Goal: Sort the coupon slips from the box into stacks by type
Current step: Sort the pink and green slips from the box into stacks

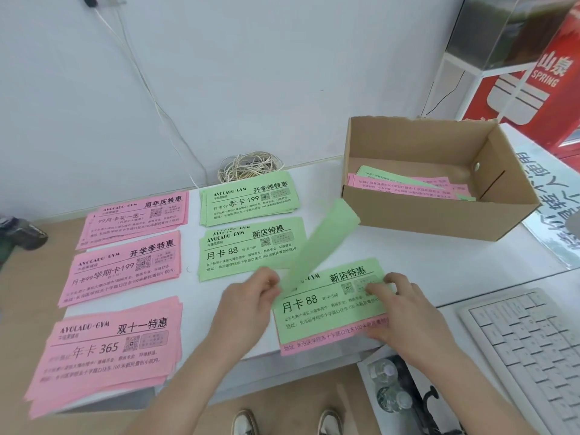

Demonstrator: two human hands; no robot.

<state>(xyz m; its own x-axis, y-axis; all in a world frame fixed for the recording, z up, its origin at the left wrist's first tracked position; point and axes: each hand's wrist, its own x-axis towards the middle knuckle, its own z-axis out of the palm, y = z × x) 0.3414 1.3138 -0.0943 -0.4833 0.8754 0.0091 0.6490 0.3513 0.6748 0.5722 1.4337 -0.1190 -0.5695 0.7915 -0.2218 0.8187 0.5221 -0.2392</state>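
We see the left hand (251,298) pinching a green slip (320,240), lifted aslant above the table (423,255). The right hand (408,312) grips a small pile (326,312) of green and pink coupons at the near edge. More slips (405,183) lie in the cardboard box (439,215), near the sorted stacks (251,246).

Left of the cardboard box (439,215), a lifted green slip (317,243) is blurring beyond reading and covering part of the stack (329,309), whose pink slip (329,340) is showing only an edge. The box wall is partly hiding the slips inside (405,183).
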